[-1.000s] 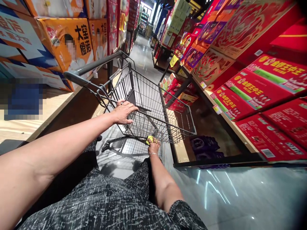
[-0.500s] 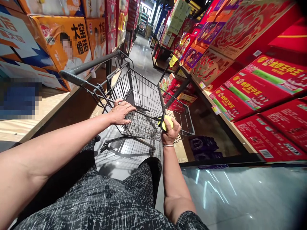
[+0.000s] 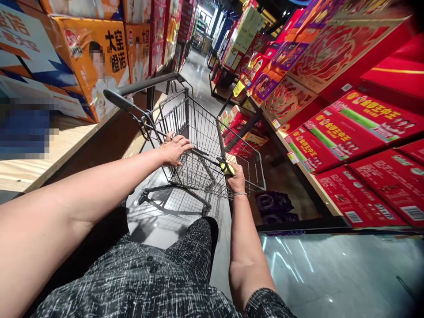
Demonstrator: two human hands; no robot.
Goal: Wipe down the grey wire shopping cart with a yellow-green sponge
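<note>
A grey metal shopping cart (image 3: 205, 123) stands in front of me, its handle at the upper left. My left hand (image 3: 175, 149) rests over the near top rail of the cart, fingers stretched out and slightly apart. My right hand (image 3: 237, 177) is closed around a small yellow-and-black object (image 3: 227, 168) at the same rail, further right. The hand partly hides this object, and its kind cannot be made out. A thin bracelet circles my right wrist. Through the wires, the basket shows floor and no goods.
Orange drink cartons (image 3: 96, 66) are stacked on a wooden platform (image 3: 71, 132) at the left. Red cartons (image 3: 338, 137) and gift boxes fill a display at the right. Dark purple packs (image 3: 274, 204) lie low under its edge. A tiled aisle (image 3: 197, 66) runs ahead.
The view has shifted slightly, and the cart's handle appears further right. My right hand has turned a little, and less of the yellow object shows. My left hand stays on the rail.
</note>
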